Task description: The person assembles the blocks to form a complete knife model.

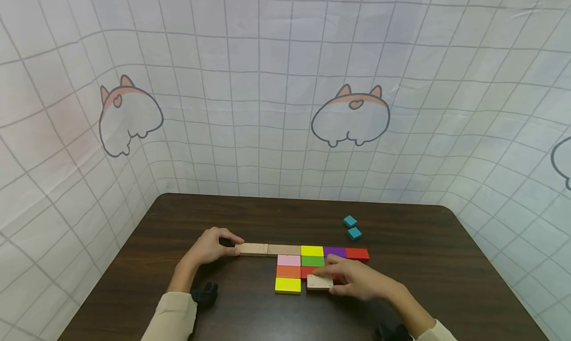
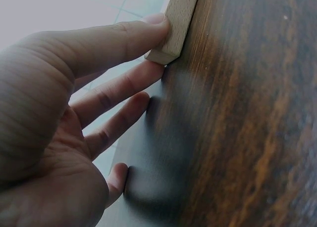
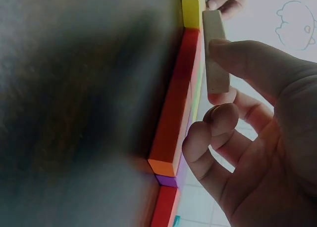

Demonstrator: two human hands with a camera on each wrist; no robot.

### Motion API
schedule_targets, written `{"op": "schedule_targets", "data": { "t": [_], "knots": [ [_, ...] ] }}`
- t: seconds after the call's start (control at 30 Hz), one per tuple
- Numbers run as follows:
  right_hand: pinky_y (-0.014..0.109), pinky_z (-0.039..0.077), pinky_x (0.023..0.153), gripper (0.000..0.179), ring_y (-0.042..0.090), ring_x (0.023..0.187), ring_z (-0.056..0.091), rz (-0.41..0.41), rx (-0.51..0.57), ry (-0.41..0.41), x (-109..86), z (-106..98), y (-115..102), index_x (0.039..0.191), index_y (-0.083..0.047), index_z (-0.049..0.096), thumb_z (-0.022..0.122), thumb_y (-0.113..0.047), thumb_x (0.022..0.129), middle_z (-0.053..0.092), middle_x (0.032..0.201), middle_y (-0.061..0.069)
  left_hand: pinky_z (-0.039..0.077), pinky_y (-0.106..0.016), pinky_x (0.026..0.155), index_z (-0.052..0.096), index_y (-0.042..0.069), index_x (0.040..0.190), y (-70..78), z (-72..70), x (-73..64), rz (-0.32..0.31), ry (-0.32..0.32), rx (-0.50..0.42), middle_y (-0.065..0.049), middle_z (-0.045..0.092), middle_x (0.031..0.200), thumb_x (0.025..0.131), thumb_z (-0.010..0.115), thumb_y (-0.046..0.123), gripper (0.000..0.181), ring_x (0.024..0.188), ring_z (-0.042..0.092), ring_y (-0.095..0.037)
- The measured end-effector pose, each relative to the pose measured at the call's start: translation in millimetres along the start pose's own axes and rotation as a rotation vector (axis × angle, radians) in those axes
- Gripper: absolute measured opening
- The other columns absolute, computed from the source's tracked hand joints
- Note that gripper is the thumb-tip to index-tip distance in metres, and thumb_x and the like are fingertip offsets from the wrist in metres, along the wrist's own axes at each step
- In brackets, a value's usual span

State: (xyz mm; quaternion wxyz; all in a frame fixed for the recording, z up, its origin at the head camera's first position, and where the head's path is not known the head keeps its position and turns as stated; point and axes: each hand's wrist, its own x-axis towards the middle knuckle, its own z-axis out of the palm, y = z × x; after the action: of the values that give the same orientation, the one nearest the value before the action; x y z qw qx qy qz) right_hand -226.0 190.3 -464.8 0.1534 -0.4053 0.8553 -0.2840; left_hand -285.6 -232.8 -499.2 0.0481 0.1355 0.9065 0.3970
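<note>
My left hand (image 1: pixel 208 248) pinches the left end of a plain wooden block (image 1: pixel 253 250), its thumb (image 2: pixel 148 29) on the block's side. A second plain block (image 1: pixel 284 250) continues that row, followed by yellow (image 1: pixel 312 251), purple (image 1: pixel 333 252) and red (image 1: pixel 357 254) blocks. Below them lie pink (image 1: pixel 289 260), green (image 1: pixel 312 261), orange (image 1: pixel 288 271), red (image 1: pixel 308 272) and yellow (image 1: pixel 287 285) blocks. My right hand (image 1: pixel 360 280) holds another plain wooden block (image 3: pixel 216 26) between thumb and fingers, right of the lower yellow block. Another orange block (image 3: pixel 171 133) is mostly hidden behind this hand in the head view.
Two teal blocks (image 1: pixel 354 233) lie apart behind the purple and red ones. A white gridded curtain (image 1: pixel 267 133) surrounds the far and side edges of the dark wooden table (image 1: pixel 241 301). A black wrist device (image 1: pixel 205 294) sits at the left wrist.
</note>
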Motion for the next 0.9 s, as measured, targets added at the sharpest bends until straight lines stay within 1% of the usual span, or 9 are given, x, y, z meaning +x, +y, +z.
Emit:
{"op": "schedule_targets", "data": {
  "t": [0.13, 0.27, 0.37, 0.47, 0.53, 0.6, 0.77, 0.9],
  "knots": [
    [0.015, 0.043, 0.066, 0.043, 0.007, 0.077, 0.051, 0.008, -0.03, -0.001, -1.0, 4, -1, 0.136, -0.027, 0.066, 0.073, -0.015, 0.095, 0.05, 0.098, 0.001, 0.05, -0.056, 0.1, 0.082, 0.025, 0.102, -0.1, -0.6, -0.5, 0.002, 0.001, -0.003, 0.002, 0.075, 0.109, 0.083, 0.086, 0.024, 0.019, 0.113, 0.065, -0.028],
    [0.016, 0.044, 0.066, 0.041, 0.005, 0.075, 0.051, 0.051, -0.051, -0.002, -0.3, 7, -1, 0.133, -0.03, 0.068, 0.075, -0.017, 0.094, 0.051, 0.099, -0.003, 0.051, -0.054, 0.098, 0.082, 0.024, 0.102, 0.4, -0.5, -0.9, 0.007, 0.001, 0.002, 0.002, 0.076, 0.107, 0.083, 0.086, 0.023, 0.019, 0.11, 0.066, -0.026],
    [0.017, 0.045, 0.066, 0.04, 0.003, 0.073, 0.051, 0.078, -0.054, -0.004, 0.4, 9, 0, 0.13, -0.03, 0.068, 0.076, -0.019, 0.093, 0.052, 0.1, -0.004, 0.051, -0.053, 0.098, 0.083, 0.024, 0.102, 1.2, -0.3, -0.9, 0.005, 0.0, 0.003, 0.003, 0.075, 0.107, 0.084, 0.086, 0.023, 0.019, 0.109, 0.066, -0.025],
    [0.018, 0.045, 0.067, 0.04, 0.004, 0.076, 0.051, 0.094, -0.063, 0.001, 1.3, 10, 0, 0.129, -0.03, 0.069, 0.078, -0.021, 0.092, 0.053, 0.101, -0.005, 0.051, -0.054, 0.098, 0.083, 0.025, 0.102, 1.2, -0.1, -0.5, 0.0, -0.001, 0.001, 0.003, 0.075, 0.107, 0.084, 0.086, 0.023, 0.019, 0.11, 0.066, -0.025],
    [0.018, 0.045, 0.067, 0.039, 0.004, 0.078, 0.052, 0.096, -0.07, 0.013, 2.1, 11, 0, 0.128, -0.029, 0.069, 0.079, -0.022, 0.091, 0.054, 0.1, -0.006, 0.05, -0.054, 0.099, 0.082, 0.025, 0.102, 0.9, 0.1, -0.2, -0.005, -0.003, -0.002, 0.003, 0.075, 0.108, 0.084, 0.086, 0.023, 0.019, 0.111, 0.065, -0.026],
    [0.018, 0.044, 0.066, 0.037, 0.003, 0.076, 0.051, 0.092, -0.069, 0.035, 2.4, 11, 0, 0.125, -0.027, 0.071, 0.079, -0.021, 0.09, 0.055, 0.098, -0.007, 0.05, -0.055, 0.1, 0.082, 0.025, 0.102, 0.5, 0.1, 0.2, -0.004, -0.006, -0.007, 0.003, 0.075, 0.108, 0.084, 0.086, 0.024, 0.019, 0.112, 0.065, -0.027],
    [0.017, 0.045, 0.06, 0.032, -0.002, 0.065, 0.048, 0.095, -0.051, 0.08, 2.9, 13, 0, 0.119, -0.023, 0.073, 0.081, -0.019, 0.088, 0.056, 0.096, -0.007, 0.05, -0.056, 0.101, 0.082, 0.025, 0.102, -0.2, -0.3, 0.4, 0.007, -0.011, -0.013, 0.002, 0.075, 0.108, 0.084, 0.086, 0.025, 0.019, 0.112, 0.065, -0.027],
    [0.018, 0.045, 0.061, 0.028, -0.001, 0.066, 0.049, 0.103, -0.056, 0.092, 3.8, 15, 1, 0.114, -0.024, 0.074, 0.082, -0.021, 0.087, 0.057, 0.096, -0.007, 0.049, -0.056, 0.101, 0.082, 0.024, 0.102, -0.1, -0.6, -0.5, 0.006, -0.01, -0.016, 0.003, 0.075, 0.108, 0.083, 0.086, 0.025, 0.019, 0.111, 0.065, -0.027]
  ]
}}
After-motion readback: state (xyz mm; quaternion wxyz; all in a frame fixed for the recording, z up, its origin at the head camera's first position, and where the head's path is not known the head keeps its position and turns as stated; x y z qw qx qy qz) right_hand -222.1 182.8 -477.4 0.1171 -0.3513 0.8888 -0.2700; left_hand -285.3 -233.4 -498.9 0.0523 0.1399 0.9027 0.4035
